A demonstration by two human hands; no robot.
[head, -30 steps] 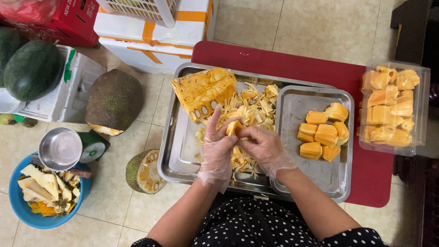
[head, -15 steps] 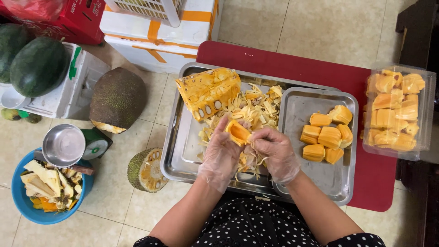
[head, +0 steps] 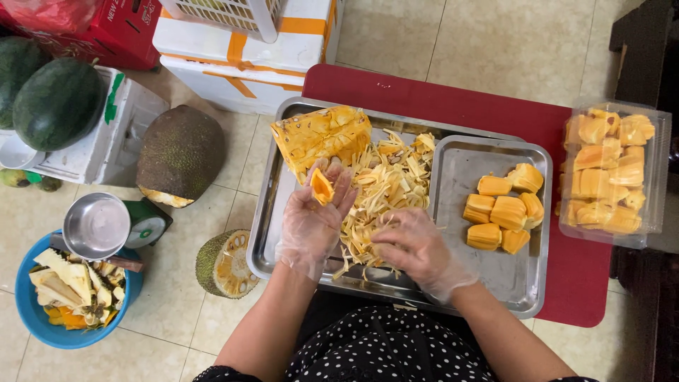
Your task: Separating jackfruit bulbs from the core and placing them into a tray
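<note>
An orange jackfruit pod (head: 322, 187) lies cupped in the left hand (head: 311, 219), whose gloved fingers are curled loosely around it above the large steel tray (head: 272, 212). The right hand (head: 414, 247), also in a thin clear glove, rests palm down with its fingers bent into the heap of pale yellow fibres (head: 378, 191) at about four o'clock from the pod; whether it grips any strands cannot be told. At twelve o'clock from the pod a cut jackfruit chunk (head: 322, 134) lies in the same tray. At three o'clock a smaller steel tray (head: 495, 276) holds cleaned pods (head: 506, 205), and further out a clear plastic box (head: 612, 170) full of pods stands on the red worktop (head: 453, 106). Towards nine o'clock, on the tiled floor, sit a jackfruit piece (head: 180, 152), a cut end (head: 223, 262), a metal bowl (head: 95, 226) and a blue basin (head: 42, 325) of scraps, with watermelons (head: 56, 99) beyond.
</note>
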